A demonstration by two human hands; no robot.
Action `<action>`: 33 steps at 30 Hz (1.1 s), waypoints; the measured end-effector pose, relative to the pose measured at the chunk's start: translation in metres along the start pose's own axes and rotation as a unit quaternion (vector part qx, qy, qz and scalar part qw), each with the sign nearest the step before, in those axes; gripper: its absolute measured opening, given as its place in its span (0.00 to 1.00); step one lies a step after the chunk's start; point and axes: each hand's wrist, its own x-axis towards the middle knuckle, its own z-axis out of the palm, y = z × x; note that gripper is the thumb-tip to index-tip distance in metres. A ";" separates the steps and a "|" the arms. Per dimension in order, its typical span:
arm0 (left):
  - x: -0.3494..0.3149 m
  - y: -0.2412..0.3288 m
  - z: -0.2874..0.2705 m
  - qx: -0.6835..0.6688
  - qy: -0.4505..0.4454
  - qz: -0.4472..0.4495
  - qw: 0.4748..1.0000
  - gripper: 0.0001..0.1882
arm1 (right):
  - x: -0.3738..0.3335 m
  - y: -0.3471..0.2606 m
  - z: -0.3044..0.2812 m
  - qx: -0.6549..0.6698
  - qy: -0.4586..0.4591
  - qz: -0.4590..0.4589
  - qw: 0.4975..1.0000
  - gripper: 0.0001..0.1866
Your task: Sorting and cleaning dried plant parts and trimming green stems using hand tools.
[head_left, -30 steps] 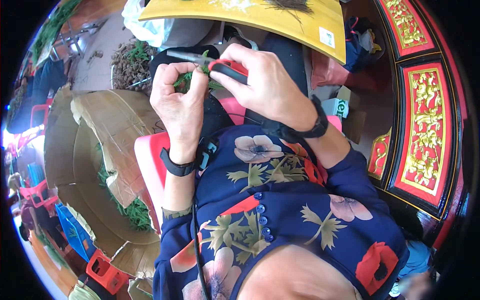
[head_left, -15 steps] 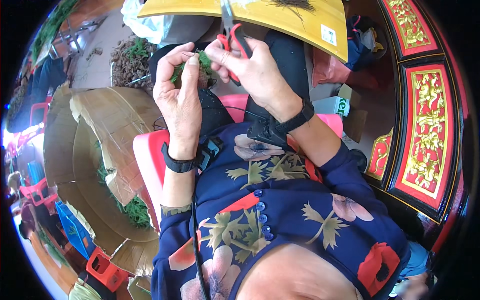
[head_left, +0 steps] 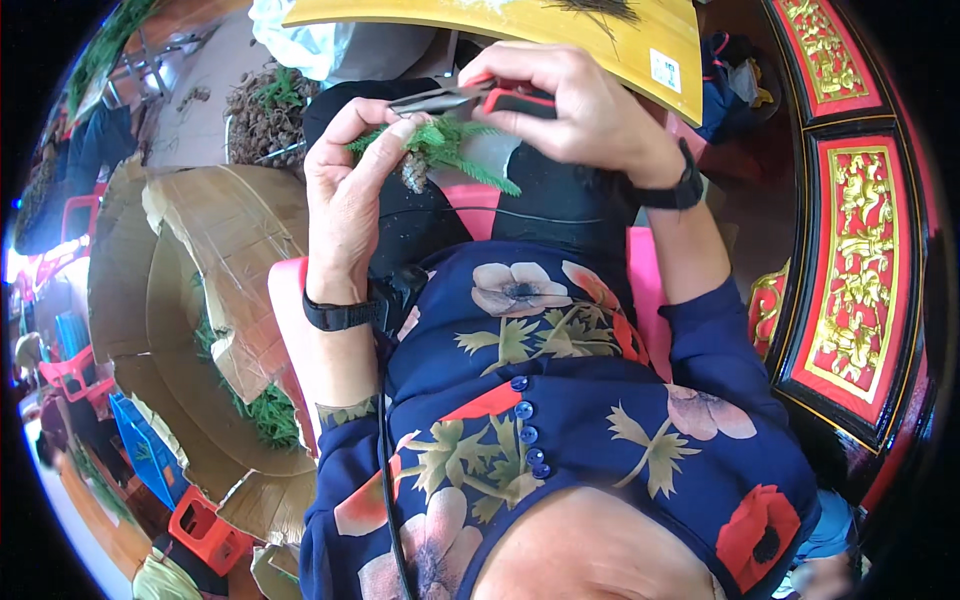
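Left of the left hand [head_left: 345,195] curve two cardboard sheets [head_left: 215,250] with green clippings in their hollow. One wristband [head_left: 340,315] circles that wrist. The left hand's fingers pinch one sprig [head_left: 440,150]: flat green needles fanning sideways, a small brown cone hanging beneath. Just right, touching the sprig's top, one pair of shears [head_left: 470,97] with red-and-black grips sits in the right hand [head_left: 580,110], fist wrapped around the handles, blades nearly together. Another wristband [head_left: 685,185] follows.
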 end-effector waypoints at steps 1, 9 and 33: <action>0.000 0.001 0.000 -0.008 -0.023 -0.009 1.000 0.02 | -0.001 0.012 -0.002 -0.015 -0.007 -0.016 1.000 0.16; -0.003 -0.001 -0.007 -0.121 -0.084 -0.045 0.988 0.04 | 0.008 0.033 0.000 0.001 -0.093 -0.060 0.994 0.19; -0.002 -0.019 -0.012 -0.264 -0.224 -0.143 0.927 0.14 | 0.037 0.020 -0.016 0.025 -0.177 -0.152 0.972 0.17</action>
